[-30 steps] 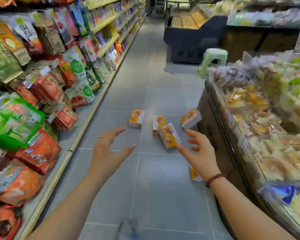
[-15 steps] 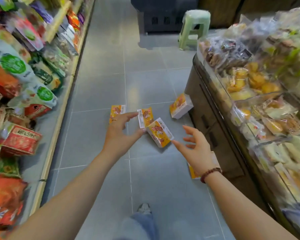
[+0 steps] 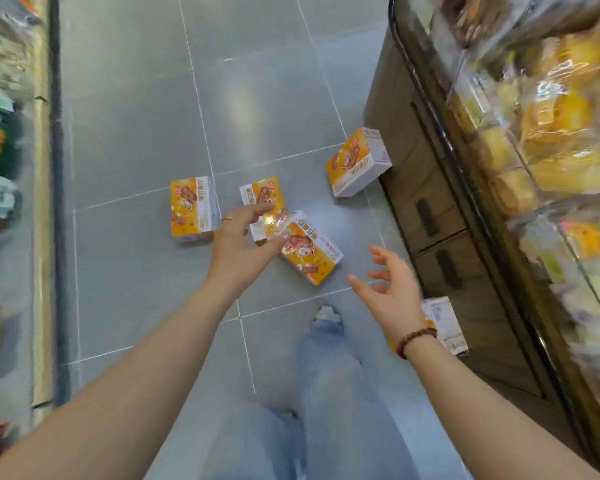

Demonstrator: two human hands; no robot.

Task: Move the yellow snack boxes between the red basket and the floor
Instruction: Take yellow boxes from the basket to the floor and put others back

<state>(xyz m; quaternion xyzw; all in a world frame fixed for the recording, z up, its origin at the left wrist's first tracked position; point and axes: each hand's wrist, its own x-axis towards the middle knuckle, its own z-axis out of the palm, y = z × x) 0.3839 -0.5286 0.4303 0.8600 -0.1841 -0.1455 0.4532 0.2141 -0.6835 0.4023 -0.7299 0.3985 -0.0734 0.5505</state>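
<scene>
Five yellow cardboard snack boxes scattered on grey tiled floor, one against brown display counter. Clear bins on counter hold wrapped yellow pastries. Hands: left hand fingers spread over middle boxes, contact unclear; right hand splayed, empty.

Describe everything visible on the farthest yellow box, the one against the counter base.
The yellow snack box looks like printed cardboard: orange-yellow top face with a cartoon picture, white sides with small print. It looks closed, lying flat on the grey tiled floor, turned askew, one corner against the brown counter base. No other box touches it.
</scene>
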